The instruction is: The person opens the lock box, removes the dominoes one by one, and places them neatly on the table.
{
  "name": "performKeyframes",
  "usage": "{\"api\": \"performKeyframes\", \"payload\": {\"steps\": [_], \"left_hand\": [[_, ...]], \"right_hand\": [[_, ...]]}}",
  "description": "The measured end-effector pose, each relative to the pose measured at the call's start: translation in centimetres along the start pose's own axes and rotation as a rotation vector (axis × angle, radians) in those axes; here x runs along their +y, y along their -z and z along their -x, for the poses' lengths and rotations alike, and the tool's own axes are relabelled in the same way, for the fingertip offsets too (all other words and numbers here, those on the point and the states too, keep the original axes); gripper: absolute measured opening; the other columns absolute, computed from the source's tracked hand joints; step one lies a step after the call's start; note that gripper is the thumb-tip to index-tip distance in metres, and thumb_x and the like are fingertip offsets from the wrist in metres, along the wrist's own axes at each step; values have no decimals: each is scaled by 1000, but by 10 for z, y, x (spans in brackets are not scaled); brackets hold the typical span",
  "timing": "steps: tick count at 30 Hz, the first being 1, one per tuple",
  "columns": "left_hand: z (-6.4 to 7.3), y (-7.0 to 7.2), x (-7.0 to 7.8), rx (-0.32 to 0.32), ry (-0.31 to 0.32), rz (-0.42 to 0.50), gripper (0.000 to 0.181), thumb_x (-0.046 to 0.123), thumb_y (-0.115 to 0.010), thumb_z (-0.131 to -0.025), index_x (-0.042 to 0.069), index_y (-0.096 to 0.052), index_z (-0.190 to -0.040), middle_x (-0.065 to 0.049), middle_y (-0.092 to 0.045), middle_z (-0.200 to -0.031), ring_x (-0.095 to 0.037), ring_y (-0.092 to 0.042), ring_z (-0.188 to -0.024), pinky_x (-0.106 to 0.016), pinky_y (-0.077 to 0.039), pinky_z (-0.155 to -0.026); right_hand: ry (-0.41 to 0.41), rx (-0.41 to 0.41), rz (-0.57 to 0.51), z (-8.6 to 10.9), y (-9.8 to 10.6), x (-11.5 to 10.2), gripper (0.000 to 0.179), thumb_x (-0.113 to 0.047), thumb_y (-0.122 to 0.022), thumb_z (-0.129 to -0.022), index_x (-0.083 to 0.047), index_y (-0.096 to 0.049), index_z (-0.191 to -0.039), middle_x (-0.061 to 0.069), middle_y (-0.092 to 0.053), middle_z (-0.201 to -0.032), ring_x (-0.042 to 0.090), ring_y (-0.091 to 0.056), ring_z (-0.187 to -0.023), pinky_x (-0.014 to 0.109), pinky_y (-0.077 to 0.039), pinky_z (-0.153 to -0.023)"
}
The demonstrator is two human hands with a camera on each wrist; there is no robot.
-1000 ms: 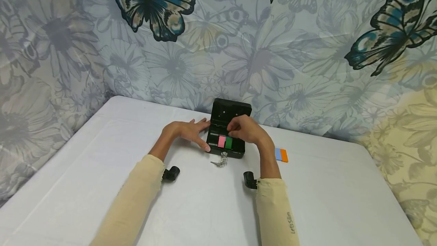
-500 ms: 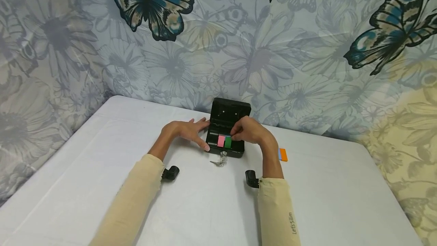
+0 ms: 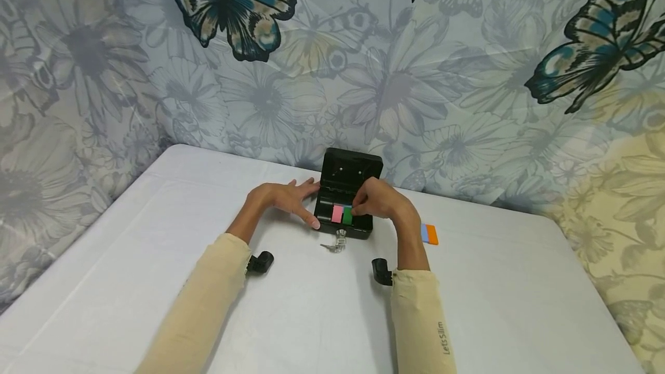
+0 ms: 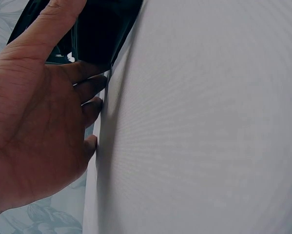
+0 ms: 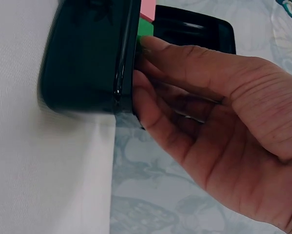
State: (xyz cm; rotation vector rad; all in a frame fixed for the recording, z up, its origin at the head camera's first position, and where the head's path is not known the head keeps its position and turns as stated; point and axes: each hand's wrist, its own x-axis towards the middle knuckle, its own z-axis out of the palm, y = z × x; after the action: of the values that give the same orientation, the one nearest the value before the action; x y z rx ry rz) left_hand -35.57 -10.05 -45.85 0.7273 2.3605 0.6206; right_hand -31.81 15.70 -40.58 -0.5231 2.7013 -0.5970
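Note:
A black cash box [image 3: 325, 228] with its lid raised stands near the table's back edge, keys [image 3: 337, 244] hanging at its front lock. Inside lie a pink rectangular piece [image 3: 337, 213] and a green rectangular piece [image 3: 347, 216], side by side, with a sliver of blue behind them. My left hand [image 3: 288, 198] rests spread against the box's left side, its thumb at the front left corner. My right hand [image 3: 381, 199] reaches over the right side and pinches the green piece at its right edge; in the right wrist view the thumb touches the green piece [image 5: 145, 29].
A flat blue and orange piece [image 3: 430, 234] lies on the white table [image 3: 493, 287], right of my right wrist. Behind the table hangs a butterfly-patterned cloth [image 3: 291, 108]. A black wrist camera [image 3: 381, 272] juts from each sleeve.
My right hand has lowered slightly and shifted right to the green piece's edge. A sliver of blue now shows behind the green piece. My left hand keeps its place on the box.

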Motion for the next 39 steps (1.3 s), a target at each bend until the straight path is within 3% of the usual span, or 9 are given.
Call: {"api": "performKeyframes", "payload": {"steps": [11,27,33,39], "left_hand": [[-2,0,0,-1,5,5,122,59,-80,-83,23,-3,-170,-12,7,-178,-48,11,-162,-65,1,-131],[-2,-2,0,2,8,4,121,59,-80,-83,24,-4,-170,-11,6,-178,-49,10,-162,-67,0,-131],[0,-1,0,2,11,5,121,58,-80,-82,26,-4,-170,-11,7,-178,-49,11,-162,-68,0,-130],[0,-1,1,3,11,-1,121,58,-80,-83,24,-4,-170,-11,6,-179,-50,10,-162,-68,-1,-130]], "right_hand": [[19,-9,-18,0,-1,-3,10,-11,-79,-91,-5,-78,-83,2,-71,-81,14,-56,-74,25,-47,-67],[94,13,-157,5,3,2,11,-8,-76,-89,-6,-69,-81,0,-65,-73,15,-57,-71,28,-47,-67],[73,25,-229,6,5,4,5,-5,-69,-90,-4,-66,-86,10,-75,-79,22,-71,-73,29,-56,-72],[52,33,-320,8,7,7,5,-3,-66,-92,0,-66,-95,11,-72,-85,24,-73,-75,36,-64,-76]]}}
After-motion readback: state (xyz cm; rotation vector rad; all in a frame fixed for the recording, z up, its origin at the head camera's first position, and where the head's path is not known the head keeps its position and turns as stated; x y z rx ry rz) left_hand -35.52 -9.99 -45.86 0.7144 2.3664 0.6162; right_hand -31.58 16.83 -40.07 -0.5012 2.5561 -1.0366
